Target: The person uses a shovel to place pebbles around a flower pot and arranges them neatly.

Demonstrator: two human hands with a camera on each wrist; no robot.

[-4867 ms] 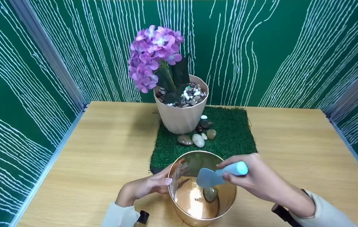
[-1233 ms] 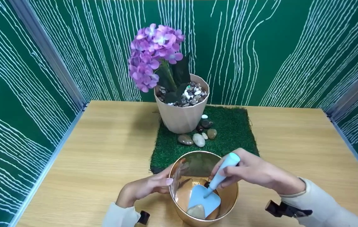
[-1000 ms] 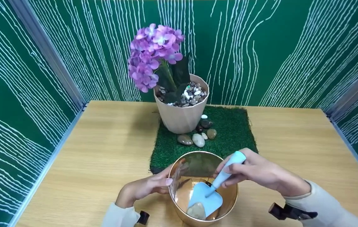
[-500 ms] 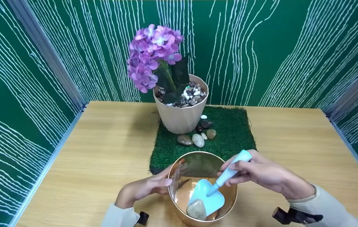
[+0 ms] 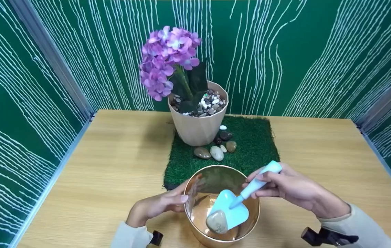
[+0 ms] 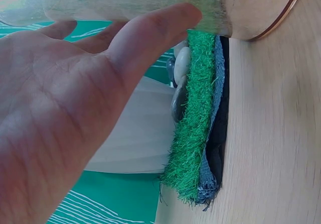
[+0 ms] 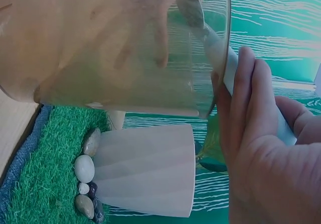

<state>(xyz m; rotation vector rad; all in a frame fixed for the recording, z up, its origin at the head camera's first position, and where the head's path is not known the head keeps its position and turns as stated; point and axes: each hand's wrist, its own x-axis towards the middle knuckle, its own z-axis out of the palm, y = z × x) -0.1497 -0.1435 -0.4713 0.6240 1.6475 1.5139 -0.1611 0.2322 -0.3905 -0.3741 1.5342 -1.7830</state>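
A light blue garden trowel (image 5: pixel 236 212) slants down into an amber see-through bucket (image 5: pixel 223 179). My right hand (image 5: pixel 295 191) holds its handle between thumb and fingers, over the bucket's right rim. A grey-beige stone (image 5: pixel 217 222) lies at the left part of the blade, inside the bucket. On the bucket's left side my left hand (image 5: pixel 161 205) holds the wall, the thumb at the front and the fingers behind. In the left wrist view that thumb touches the bucket wall (image 6: pixel 205 8). Through the bucket in the right wrist view, the left hand's fingers show dimly.
Behind the bucket lies a green turf mat (image 5: pixel 254 144) with several stones (image 5: pixel 217 153) on it. A pale flowerpot (image 5: pixel 197 129) with purple flowers (image 5: pixel 168 62) and pebbles stands there. Green walls with white lines enclose the wooden table (image 5: pixel 123 151).
Over the last second the trowel has moved up and to the right, and the stone has risen slightly with it. Earlier the trowel was above the stone. The left hand has stayed in place.
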